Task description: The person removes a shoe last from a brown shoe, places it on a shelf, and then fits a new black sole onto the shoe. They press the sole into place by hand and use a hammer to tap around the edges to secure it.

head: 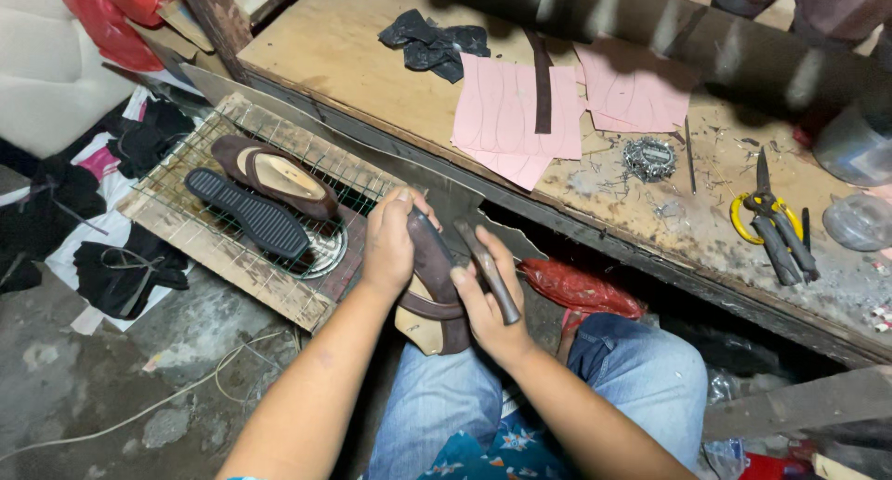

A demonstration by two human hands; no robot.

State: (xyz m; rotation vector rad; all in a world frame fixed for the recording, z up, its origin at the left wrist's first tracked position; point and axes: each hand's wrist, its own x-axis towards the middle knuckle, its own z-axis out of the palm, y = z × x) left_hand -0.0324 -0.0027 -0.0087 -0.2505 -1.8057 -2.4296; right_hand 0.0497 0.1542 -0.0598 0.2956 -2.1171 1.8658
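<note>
left hand: grip closed around a dark brown shoe, fingers wrapped over its upper end, thumb side toward the counter.
shoe: held upright and a little tilted over the person's lap, in front of the counter's near edge; its pale insole end points down toward the jeans.
right hand: grip closed on a tool with a dark handle; the tool lies slanted against the right side of the shoe, touching it or just beside it, cannot tell which.
rack: wire grid on a wooden frame, left of the hands and below the counter's near edge.
on the rack: a second brown shoe with a tan insole, and a black ribbed sole just beside it, nearer the rack's front edge.
counter: worn wooden top running across the upper part of the view.
pink sheets: paper patterns near the middle of the counter, a dark strip lying across them.
black scraps: bunched toward the counter's far edge, left of the pink sheets.
nails: small pile right of the sheets, loose ones scattered about.
pliers: dark, with a yellow-handled scissors beneath, toward the counter's right end near the front edge.
red bag: under the counter, just right of the right hand.
floor: grey concrete, dark cloths at the left.
</note>
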